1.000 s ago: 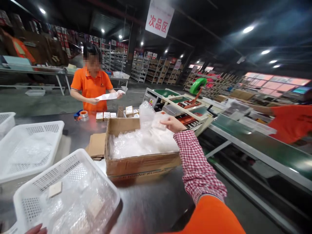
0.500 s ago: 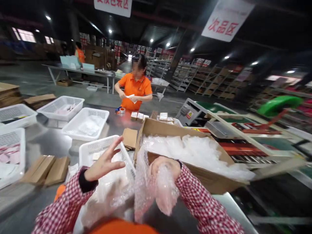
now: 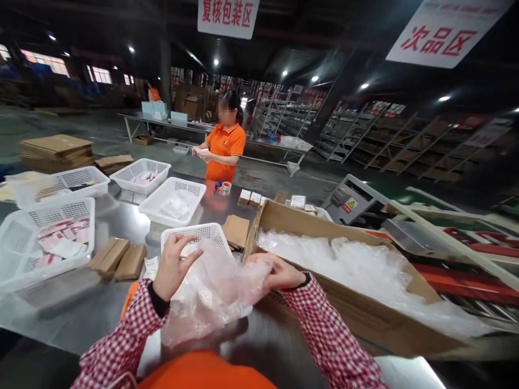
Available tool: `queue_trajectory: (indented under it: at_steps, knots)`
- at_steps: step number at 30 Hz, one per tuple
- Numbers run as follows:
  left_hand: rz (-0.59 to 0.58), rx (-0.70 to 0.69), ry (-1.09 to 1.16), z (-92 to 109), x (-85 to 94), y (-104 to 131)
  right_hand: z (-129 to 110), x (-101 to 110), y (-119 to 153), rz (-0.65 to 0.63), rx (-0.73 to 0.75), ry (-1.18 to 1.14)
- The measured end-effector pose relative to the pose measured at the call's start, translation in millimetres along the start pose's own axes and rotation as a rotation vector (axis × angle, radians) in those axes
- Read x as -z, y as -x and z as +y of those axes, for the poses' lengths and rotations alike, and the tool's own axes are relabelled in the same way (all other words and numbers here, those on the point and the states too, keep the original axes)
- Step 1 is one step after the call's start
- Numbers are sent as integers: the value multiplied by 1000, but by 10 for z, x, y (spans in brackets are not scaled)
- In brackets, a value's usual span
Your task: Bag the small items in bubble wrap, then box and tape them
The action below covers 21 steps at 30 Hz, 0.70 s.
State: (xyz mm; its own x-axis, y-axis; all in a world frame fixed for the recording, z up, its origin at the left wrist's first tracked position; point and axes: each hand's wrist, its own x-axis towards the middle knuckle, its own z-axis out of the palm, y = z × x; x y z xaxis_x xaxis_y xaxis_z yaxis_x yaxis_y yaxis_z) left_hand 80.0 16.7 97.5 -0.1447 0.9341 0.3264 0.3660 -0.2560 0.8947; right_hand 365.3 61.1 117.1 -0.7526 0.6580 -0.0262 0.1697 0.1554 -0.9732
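Note:
My right hand point(image 3: 280, 272) is closed on the edge of a clear bubble wrap sheet or bag point(image 3: 221, 278). The bubble wrap spreads leftward, crumpled, over a white plastic basket point(image 3: 214, 229) in front of me. Above the basket's left side, my left hand point(image 3: 175, 268) has its thumb and fingers apart, with nothing visible between them. Beside my right hand stands a long cardboard box point(image 3: 340, 313) full of more bubble wrap pieces point(image 3: 324, 259). What lies under the held bubble wrap is mostly hidden.
Flat brown cartons point(image 3: 128, 262) lie left of the basket, and a kraft cardboard stack point(image 3: 235, 231) behind it. White baskets point(image 3: 91, 227) with pink packets stand further left. A tape roll point(image 3: 224, 187) sits near a co-worker in orange point(image 3: 227, 143). A conveyor point(image 3: 446, 270) runs at right.
My right hand has lifted the bubble wrap and moved it left, over the basket. My left hand has curled its fingers slightly. The view has turned left.

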Motion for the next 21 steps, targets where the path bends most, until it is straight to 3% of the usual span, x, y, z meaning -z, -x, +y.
queue_trajectory:
  at_steps: [1,2,5,7,14,16,21]
  knots:
    - [69,41,-28,-21,-6,40,-35,-69,-21,-31,23,58]
    - [60,107,-5,-41,-23,87,-68,-141,-47,-58,50,127]
    - [-171,330,259,-73,-114,239,-136,-351,-136,-158,156,328]
    - [-254,426,418,-69,-169,315,-150,-470,-192,-241,228,420]
    - [-480,509,587,-126,-250,405,-119,-680,-248,-346,296,555]
    - [-398,493,602,-182,-284,415,-100,-688,-229,-334,295,546]
    - [-38,323,506,-230,-245,360,35,-573,-167,-159,151,471]
